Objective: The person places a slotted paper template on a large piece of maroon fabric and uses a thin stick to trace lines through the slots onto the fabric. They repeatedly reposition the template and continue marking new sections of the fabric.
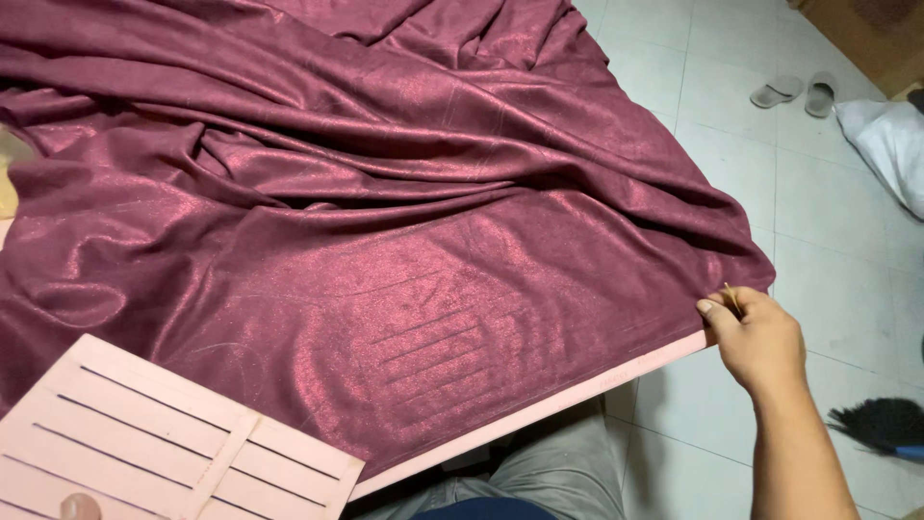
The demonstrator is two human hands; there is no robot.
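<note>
Place: a home sewing or tailoring workroom, by the look of what surrounds you.
Work surface: pink counter [539, 419] before you, draped in maroon shimmer fabric [385, 212].
Tool: pink slotted template [164, 443] lying on the cloth.
Floor: pale tiles [837, 250], household kind.
Domestic signs: pair of slippers [797, 92], white sack [890, 144], dark broom [881, 424].

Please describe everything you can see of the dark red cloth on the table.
The dark red cloth is a large sheet of shiny, slightly glittery fabric, bunched in deep folds toward the back and smoothed flat near the front, where faint chalk-like lines show. It covers most of the pink table. The right hand pinches its corner at the edge; a pink slatted board lies on its near left part.
</note>
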